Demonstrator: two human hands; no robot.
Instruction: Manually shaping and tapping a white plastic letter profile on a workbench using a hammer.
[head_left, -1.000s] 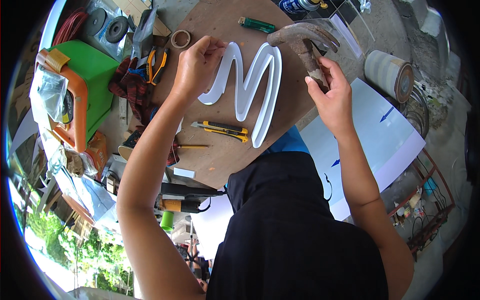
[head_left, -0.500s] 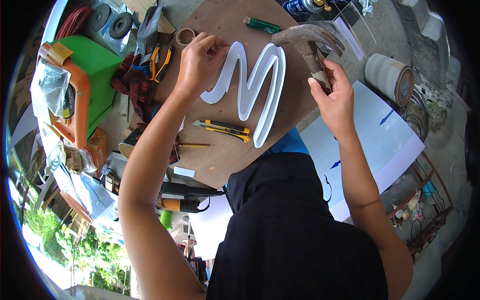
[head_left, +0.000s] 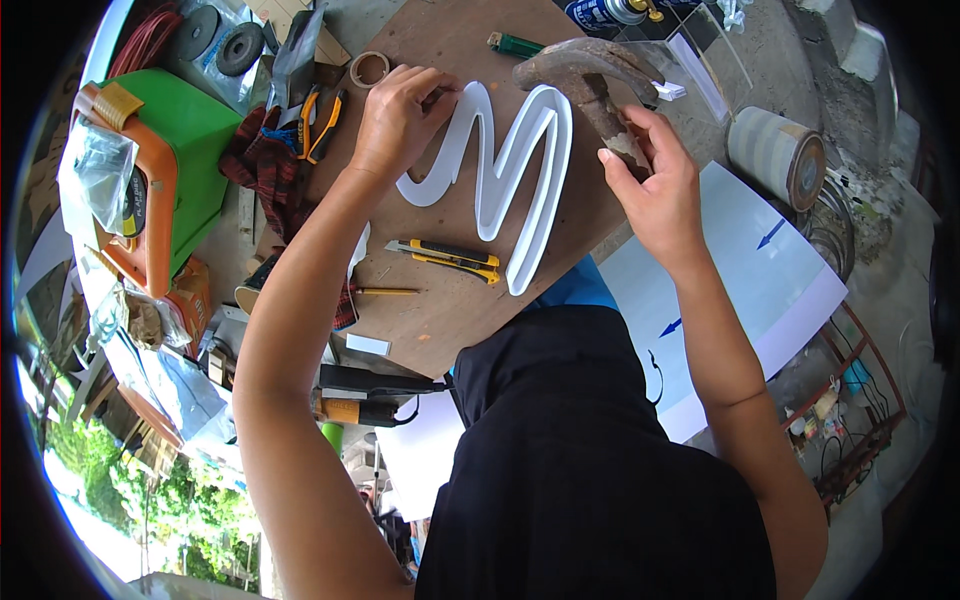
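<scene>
A white M-shaped channel piece [head_left: 487,190] with raised walls lies on the brown board [head_left: 400,335]. My left hand [head_left: 402,118] is closed, its fingertips against the upper left bend of the white piece; what they pinch is hidden. My right hand [head_left: 655,190] grips the handle of a rusty claw hammer [head_left: 590,85]. The hammer head hovers at the upper right of the white piece, over its top bend. A yellow-and-black utility knife [head_left: 455,258] lies below the piece, near a pencil [head_left: 388,291].
A tape roll [head_left: 369,70], orange-handled pliers [head_left: 318,125] and a green lighter [head_left: 515,44] surround the work. At left stands a green-and-orange box [head_left: 195,150]. A striped can [head_left: 778,157] and a white sheet with blue arrows [head_left: 725,290] are at right.
My right hand and the hammer have shifted left, bringing the hammer head closer over the lighter and the white piece's top. My left hand and the white piece have barely moved.
</scene>
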